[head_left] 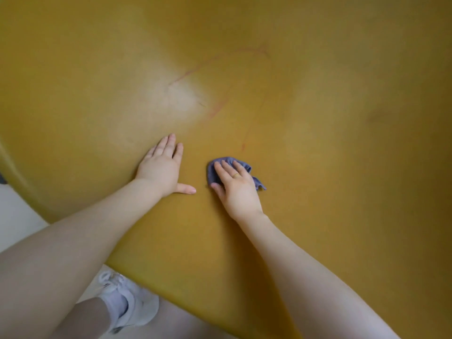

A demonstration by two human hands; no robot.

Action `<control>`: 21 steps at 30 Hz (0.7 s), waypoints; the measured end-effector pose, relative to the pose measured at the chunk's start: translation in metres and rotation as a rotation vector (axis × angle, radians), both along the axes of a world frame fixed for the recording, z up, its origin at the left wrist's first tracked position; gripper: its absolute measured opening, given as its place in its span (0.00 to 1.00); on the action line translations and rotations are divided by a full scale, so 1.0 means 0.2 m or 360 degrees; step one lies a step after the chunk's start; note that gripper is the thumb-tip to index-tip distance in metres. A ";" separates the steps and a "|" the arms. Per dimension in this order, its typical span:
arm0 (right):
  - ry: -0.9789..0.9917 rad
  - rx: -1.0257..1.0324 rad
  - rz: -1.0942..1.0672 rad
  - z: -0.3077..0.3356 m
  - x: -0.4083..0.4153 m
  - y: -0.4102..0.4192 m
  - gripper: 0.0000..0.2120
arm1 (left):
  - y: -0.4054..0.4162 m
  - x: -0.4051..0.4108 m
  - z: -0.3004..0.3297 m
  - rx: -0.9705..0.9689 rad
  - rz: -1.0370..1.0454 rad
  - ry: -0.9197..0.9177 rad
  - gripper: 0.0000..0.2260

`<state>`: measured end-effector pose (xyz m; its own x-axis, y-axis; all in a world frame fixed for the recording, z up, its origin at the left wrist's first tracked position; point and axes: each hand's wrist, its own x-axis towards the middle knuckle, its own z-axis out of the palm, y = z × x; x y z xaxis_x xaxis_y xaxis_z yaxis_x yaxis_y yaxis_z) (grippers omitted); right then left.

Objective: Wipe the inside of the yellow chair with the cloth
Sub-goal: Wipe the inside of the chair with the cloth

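Note:
The yellow chair [305, 106] fills nearly the whole view as a smooth curved inner surface. Faint reddish scribble lines [220, 59] run across its middle, beside a pale glossy patch [178, 96]. My right hand [234, 187] presses flat on a small crumpled purple cloth [215, 171], which shows under and around the fingers; a ring is on one finger. My left hand [163, 167] lies flat on the chair surface a little to the left of the cloth, fingers spread, thumb out, holding nothing.
The chair's rounded front edge [80, 231] runs diagonally along the lower left. Below it is pale floor [17, 216]. My foot in a white shoe [127, 302] stands near that edge at the bottom left.

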<state>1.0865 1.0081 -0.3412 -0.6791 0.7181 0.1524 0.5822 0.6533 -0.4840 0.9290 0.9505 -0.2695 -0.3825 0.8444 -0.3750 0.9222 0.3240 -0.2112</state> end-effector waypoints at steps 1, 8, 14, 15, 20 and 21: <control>-0.0004 -0.0031 0.0064 0.00 -0.01 -0.02 0.21 | -0.01 0.00 0.00 0.0004 0.0005 -0.0004 0.52; -0.0236 0.0264 0.0156 0.00 0.08 0.33 0.16 | 0.00 0.01 -0.03 -0.0047 0.0032 -0.0009 0.49; -0.0072 0.0194 -0.0464 0.02 0.08 0.40 0.17 | 0.00 0.00 -0.05 -0.0018 0.0045 -0.0029 0.49; -0.0031 0.0193 -0.0410 0.02 0.02 0.33 0.17 | 0.00 0.00 -0.05 -0.0003 0.0058 -0.0041 0.49; 0.0043 0.0084 0.0108 0.05 -0.15 -0.05 0.17 | -0.01 0.01 -0.05 0.0050 0.0095 -0.0077 0.48; 0.0015 0.0093 0.0205 0.05 -0.15 -0.05 0.16 | -0.02 0.01 -0.05 0.0059 0.0106 -0.0087 0.48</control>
